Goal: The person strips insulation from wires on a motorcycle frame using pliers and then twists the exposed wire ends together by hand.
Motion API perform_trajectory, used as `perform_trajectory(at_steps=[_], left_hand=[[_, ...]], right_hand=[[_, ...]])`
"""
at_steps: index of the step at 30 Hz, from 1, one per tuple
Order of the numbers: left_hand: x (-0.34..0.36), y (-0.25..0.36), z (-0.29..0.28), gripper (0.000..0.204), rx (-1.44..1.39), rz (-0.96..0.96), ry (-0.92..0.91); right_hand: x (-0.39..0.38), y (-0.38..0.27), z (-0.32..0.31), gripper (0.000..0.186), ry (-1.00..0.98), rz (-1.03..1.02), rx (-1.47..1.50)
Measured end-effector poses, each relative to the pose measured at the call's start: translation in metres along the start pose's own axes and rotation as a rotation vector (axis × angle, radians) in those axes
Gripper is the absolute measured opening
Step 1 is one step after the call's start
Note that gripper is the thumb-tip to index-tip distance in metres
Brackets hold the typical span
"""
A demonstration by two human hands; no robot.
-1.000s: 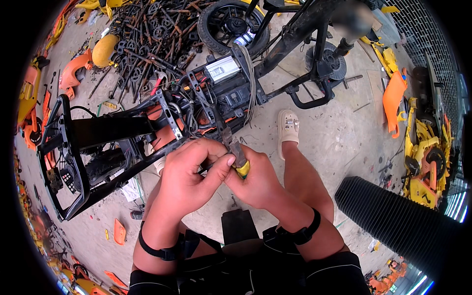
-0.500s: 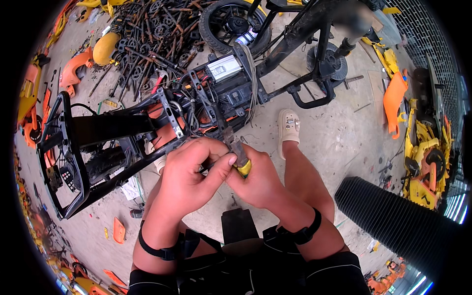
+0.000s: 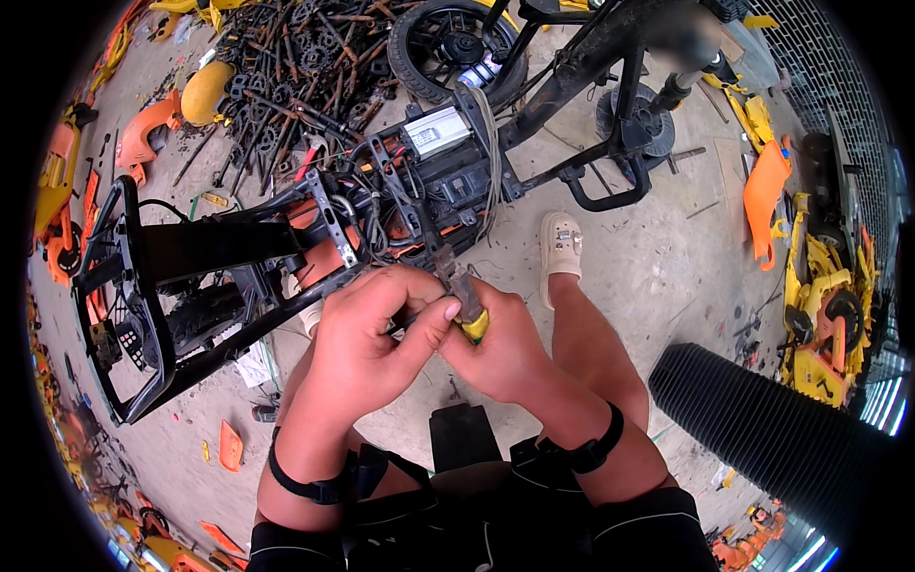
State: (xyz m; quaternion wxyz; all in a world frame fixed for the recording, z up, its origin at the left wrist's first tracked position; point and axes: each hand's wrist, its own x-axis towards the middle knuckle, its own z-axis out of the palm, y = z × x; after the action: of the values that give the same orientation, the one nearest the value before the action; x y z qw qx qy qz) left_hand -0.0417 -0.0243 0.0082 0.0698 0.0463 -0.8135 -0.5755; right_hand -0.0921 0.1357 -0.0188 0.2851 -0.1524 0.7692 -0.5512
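Observation:
My right hand [image 3: 491, 348] is closed around a tool with worn metal jaws [image 3: 457, 281] and a yellow and green handle [image 3: 473, 324], which looks like pliers. My left hand [image 3: 372, 348] is pressed up beside it, fingers curled and thumb against the index finger; a small dark piece shows there, too hidden to make out. Both hands are just in front of a stripped black scooter frame [image 3: 210, 250], which holds bundled cables [image 3: 386, 224], a silver box [image 3: 434, 133] and a dark module [image 3: 448, 191].
Rusty metal parts [image 3: 295, 67] are heaped behind, beside a wheel [image 3: 410, 67]. Orange panels [image 3: 762, 200] and yellow parts [image 3: 820, 315] lie right, orange pieces [image 3: 143, 133] left. A large ribbed black tube [image 3: 762, 429] reaches in at lower right. My feet in beige clogs [image 3: 560, 248] flank the work.
Almost nothing differs. The view has shifted very slightly; both hands keep the same grip and position around the tool.

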Motion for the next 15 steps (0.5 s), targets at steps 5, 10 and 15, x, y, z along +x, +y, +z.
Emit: perform_trajectory(at_steps=[5,10,15], left_hand=[[-0.001,0.000,0.001,0.011,-0.014,-0.012,0.007],[0.001,0.001,0.002,0.011,0.020,-0.047,0.017],[0.001,-0.003,0.005,0.011,0.014,-0.031,0.010]], right_hand=[[0.000,-0.001,-0.001,0.023,-0.005,-0.007,-0.014],[0.002,0.007,-0.001,0.024,-0.016,0.001,0.030],[0.001,0.012,-0.008,0.027,-0.082,0.033,0.120]])
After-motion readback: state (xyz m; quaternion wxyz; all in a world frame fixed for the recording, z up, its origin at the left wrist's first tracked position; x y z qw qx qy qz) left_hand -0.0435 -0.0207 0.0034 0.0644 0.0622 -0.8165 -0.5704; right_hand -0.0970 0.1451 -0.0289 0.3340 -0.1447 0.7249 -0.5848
